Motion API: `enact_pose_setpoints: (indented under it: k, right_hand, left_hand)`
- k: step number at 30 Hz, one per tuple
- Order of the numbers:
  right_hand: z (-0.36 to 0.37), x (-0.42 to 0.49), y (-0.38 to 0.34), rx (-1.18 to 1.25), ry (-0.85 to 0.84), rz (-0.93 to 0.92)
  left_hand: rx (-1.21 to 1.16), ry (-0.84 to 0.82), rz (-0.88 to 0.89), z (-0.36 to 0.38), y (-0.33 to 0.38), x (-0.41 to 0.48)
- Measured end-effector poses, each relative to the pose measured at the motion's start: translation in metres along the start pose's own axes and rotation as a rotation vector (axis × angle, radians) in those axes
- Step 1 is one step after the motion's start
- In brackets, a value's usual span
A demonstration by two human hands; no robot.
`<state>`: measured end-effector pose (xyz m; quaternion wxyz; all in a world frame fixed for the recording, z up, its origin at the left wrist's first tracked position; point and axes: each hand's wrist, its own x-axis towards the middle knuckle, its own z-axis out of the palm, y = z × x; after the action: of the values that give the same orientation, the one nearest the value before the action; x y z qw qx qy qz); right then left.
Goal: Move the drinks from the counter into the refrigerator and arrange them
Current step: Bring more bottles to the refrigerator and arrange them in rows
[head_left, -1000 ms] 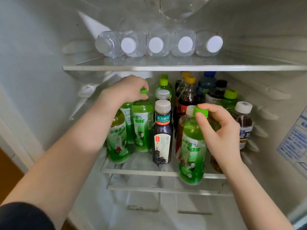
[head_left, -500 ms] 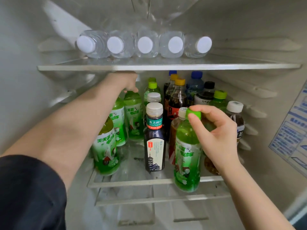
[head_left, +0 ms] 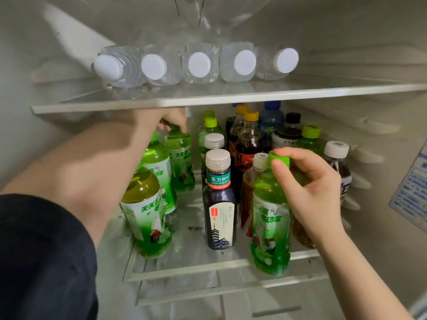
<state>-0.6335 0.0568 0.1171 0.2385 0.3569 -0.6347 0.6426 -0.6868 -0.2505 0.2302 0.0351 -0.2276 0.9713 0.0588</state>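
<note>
Fingers (head_left: 277, 164) of right hand (head_left: 312, 192) pinch round green cap (head_left: 283, 158); left hand (head_left: 161, 118) grips glossy rear bottle (head_left: 181, 158).

A bright green cap (head_left: 280, 158), between the fingers (head_left: 300, 157) of the right hand (head_left: 316, 192), tops a green-and-white bottle (head_left: 270, 222) lettered in green. Just left of them stands a navy bottle (head_left: 219, 204) with teal band, cream pagoda-print label and silvery cap. Under the fingers (head_left: 181, 123) of the left hand (head_left: 159, 120) sits a second green bottle (head_left: 181, 158). Beyond them, dark brown cola bottles (head_left: 248, 144) wear yellow caps; clear water bottles (head_left: 198, 65) above show white caps.
</note>
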Motion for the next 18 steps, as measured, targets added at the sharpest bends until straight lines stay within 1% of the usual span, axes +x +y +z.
enact_pose_setpoints:
  k: [6,11,15,18]
  right_hand:
    - [0.006,-0.002,0.002,0.023,0.017,-0.031]
    - [0.007,-0.002,0.003,0.057,0.015,-0.034]
    - [0.005,0.0,0.005,0.07,0.007,-0.046]
    - [0.005,0.0,0.007,0.065,0.011,-0.052]
  left_hand:
    - [-0.078,-0.036,0.058,0.001,-0.009,0.006]
    - [0.021,0.052,0.071,0.002,-0.006,0.012]
    - [0.026,0.059,0.047,0.004,-0.009,0.012]
    - [-0.101,0.04,0.035,0.003,-0.008,0.012]
